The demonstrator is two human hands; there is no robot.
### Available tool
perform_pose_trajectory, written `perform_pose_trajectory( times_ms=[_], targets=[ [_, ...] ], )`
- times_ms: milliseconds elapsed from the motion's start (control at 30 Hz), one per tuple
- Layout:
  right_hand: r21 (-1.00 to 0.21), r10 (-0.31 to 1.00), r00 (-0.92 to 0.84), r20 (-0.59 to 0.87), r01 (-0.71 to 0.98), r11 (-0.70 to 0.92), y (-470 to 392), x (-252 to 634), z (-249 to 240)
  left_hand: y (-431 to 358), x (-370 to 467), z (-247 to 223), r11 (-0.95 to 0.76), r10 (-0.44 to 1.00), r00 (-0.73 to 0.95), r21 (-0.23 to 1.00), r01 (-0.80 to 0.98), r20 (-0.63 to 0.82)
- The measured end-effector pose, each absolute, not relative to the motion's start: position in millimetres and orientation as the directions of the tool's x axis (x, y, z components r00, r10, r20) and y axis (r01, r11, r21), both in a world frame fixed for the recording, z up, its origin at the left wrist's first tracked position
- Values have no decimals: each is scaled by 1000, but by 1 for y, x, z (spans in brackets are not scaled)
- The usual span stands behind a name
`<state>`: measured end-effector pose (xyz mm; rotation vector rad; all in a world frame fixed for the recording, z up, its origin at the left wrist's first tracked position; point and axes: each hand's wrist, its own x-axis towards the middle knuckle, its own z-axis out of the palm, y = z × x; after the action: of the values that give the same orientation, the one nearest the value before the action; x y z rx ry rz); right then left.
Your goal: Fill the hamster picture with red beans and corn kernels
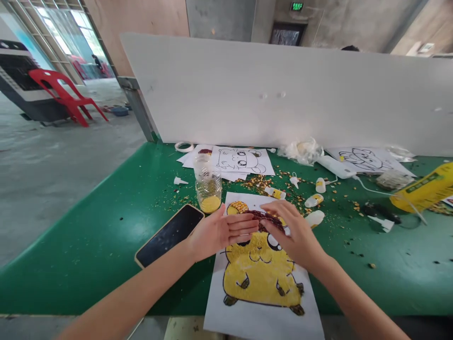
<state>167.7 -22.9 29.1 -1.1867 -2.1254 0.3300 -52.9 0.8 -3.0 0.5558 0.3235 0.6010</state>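
Note:
A sheet with a hamster-like picture (262,278) lies in front of me, its body covered in yellow grains and one ear in corn kernels. Dark red beans (267,218) form a patch at the top of its head. Over the picture's left side, my left hand (219,232) is held with fingers stretched out together and the palm partly turned up. My right hand (295,231) arches over the right side of the head, thumb and fingers apart, close to the beans. Whether its fingertips touch them I cannot tell. No held object shows in either hand.
A dark phone (170,234) lies left of the sheet, beside a plastic bottle (209,191) holding yellow grains. Behind are line drawings (240,160), tape (184,147) and scattered seeds (256,183). Small glue bottles (314,200), a glue gun (336,166) and a yellow bottle (424,189) lie right.

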Motion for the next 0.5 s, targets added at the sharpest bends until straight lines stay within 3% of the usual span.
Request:
perform_pose_trajectory(
  times_ms=[100,200,500],
  targets=[
    [-480,734,-464,496,558,677,1,151,19,0,-53,-4,694,609,787,545,-471,-96],
    [-489,688,-445,573,489,723,8,148,4,-2,-53,-4,687,611,788,546,-479,-78],
    [-441,648,-386,656,501,745,2,153,-8,-11,-47,-2,699,551,834,559,-447,-21]
  ],
)
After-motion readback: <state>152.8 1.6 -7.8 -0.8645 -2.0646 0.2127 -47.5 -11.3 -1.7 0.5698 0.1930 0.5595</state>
